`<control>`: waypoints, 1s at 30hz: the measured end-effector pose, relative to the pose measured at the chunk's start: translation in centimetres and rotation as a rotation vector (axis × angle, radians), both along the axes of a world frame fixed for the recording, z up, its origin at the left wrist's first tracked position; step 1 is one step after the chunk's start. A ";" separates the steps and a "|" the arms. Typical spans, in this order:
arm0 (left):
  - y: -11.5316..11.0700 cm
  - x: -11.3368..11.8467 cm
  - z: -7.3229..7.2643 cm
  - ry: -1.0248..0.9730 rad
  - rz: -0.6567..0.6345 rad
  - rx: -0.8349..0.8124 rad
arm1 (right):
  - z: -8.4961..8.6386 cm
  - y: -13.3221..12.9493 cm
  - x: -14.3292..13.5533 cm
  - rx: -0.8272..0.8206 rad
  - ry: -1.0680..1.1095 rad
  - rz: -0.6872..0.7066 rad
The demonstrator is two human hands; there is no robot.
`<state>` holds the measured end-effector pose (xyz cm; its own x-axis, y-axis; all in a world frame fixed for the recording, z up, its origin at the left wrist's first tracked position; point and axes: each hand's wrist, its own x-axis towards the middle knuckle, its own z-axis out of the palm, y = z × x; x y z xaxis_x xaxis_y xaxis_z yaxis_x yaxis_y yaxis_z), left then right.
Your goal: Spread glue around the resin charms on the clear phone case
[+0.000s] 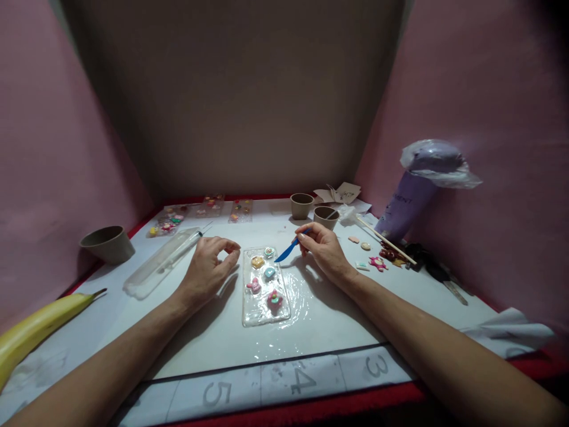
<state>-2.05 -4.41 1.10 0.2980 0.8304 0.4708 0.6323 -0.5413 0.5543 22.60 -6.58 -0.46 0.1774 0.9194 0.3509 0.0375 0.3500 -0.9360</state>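
Observation:
A clear phone case lies flat in the middle of the white board, coated with shiny clear material. Several small charms sit on it, among them a pink bunny, a blue heart charm and a pink-red figure. My right hand grips a blue plastic knife, its tip over the upper right edge of the case. My left hand is left of the case, thumb and forefinger pinched near its upper left corner. Whether anything is between those fingertips cannot be seen.
Clear wet smears surround the case. Brown cups stand at the back and left. A clear tray and banana lie left. Right are loose charms, a stick, scissors and a purple bag.

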 end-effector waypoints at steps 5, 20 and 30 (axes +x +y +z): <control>0.0 0.0 0.0 -0.003 -0.005 -0.011 | -0.3 0.2 0.1 -0.008 0.002 0.002; -0.2 0.1 0.1 -0.008 -0.008 -0.045 | -0.7 0.3 0.0 -0.057 -0.012 0.014; -0.3 0.0 0.2 0.016 -0.013 -0.057 | -0.1 -0.1 -0.1 -0.052 0.030 0.005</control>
